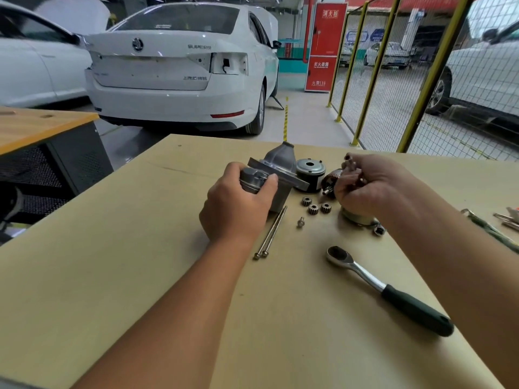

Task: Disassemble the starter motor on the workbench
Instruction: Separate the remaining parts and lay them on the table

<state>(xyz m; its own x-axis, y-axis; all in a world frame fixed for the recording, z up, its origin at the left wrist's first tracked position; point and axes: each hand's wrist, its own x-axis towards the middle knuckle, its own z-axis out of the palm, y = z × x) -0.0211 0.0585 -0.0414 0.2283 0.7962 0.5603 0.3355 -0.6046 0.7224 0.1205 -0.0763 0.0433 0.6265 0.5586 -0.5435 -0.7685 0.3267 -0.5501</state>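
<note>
My left hand (236,203) curls its grip around the silver starter housing (276,167), which stands on the worktop (140,276) with its cone-shaped nose pointing away from me. My thumb and fingers wrap the rounded cylinder at its near end. My right hand (365,186) holds a tight grip on the armature (331,178), whose copper-coloured windings and short shaft stick out toward the housing; something pale and round lies under that hand, but I cannot tell what it is. Between both hands, the black motor case (309,172) with its shiny end cap sits just behind the housing's flange. 3 small gears (316,206) lie close together on the worktop in front of it, a short bolt (300,221) just nearer to me. 2 long through-bolts (271,233) lie side by side, touching, beside my left wrist. A ratchet wrench (387,290) with a dark handle lies nearer me, well apart from the parts.
</note>
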